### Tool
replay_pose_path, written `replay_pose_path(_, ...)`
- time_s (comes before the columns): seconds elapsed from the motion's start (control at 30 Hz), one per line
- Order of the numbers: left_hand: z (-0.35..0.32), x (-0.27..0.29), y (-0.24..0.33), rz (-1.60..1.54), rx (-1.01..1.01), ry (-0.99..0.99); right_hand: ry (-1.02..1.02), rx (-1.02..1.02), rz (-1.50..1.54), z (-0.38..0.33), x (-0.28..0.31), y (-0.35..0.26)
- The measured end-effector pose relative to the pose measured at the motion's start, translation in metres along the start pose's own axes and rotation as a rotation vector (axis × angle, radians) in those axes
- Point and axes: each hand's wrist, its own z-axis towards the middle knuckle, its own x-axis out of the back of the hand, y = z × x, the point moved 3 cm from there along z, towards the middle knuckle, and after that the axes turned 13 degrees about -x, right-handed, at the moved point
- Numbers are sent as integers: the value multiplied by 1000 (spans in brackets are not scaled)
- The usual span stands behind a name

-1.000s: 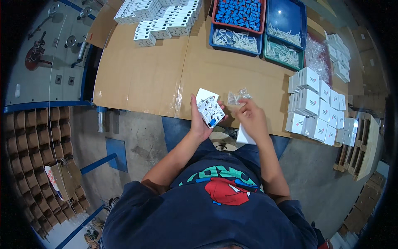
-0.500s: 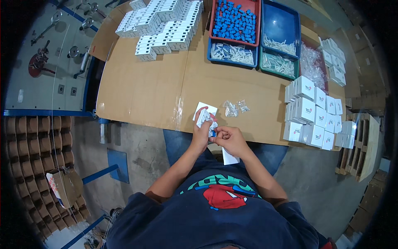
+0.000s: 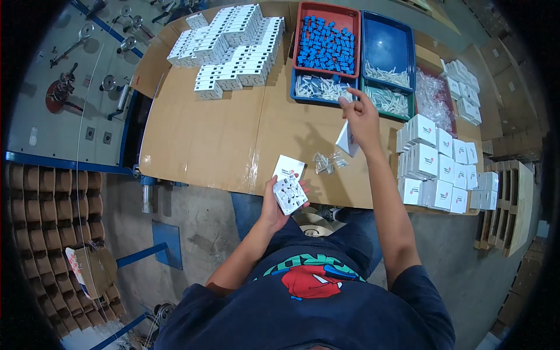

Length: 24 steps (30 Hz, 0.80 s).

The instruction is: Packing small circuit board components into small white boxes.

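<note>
My left hand is closed on a white printed square with small dark drawings, just off the table's front edge. Right behind it, a white card-like piece with a small printed mark lies at the edge. My right hand is raised toward the trays. A flat white panel hangs from under its palm, held by the lower fingers. Its thumb and forefinger reach toward the blue tray of white plugs. Two small clear bags of parts lie on the table between my hands.
A red tray of blue pieces, another blue tray and a green tray stand at the back. White boxes are stacked at the right. Stacks of white units stand back left on the cardboard-covered table.
My right hand has left the left hand and moved up and right toward the trays, carrying the white panel. The printed square in my left hand now faces up.
</note>
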Motion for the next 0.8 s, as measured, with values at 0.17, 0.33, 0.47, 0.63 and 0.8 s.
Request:
replay_pose_path(0.17, -3, -15, -2, -12, 177, -71, -377, -169, -256, -38, -29, 25)
replay_pose_path(0.33, 4, -37, -21, 47, 246, -108, -426, -176, -299, -120, -48, 43)
replay_pose_path(0.47, 1, -55, -29, 39, 320, -145, -174, -56, -304, -138, -34, 45)
replay_pose_path(0.63, 6, -70, -32, 29, 414, -197, -419, -6, -280, -145, 17, 51)
replay_pose_path(0.8, 11, -85, -44, 137, 438, -162, -577, -211, -322, -163, 49, 39)
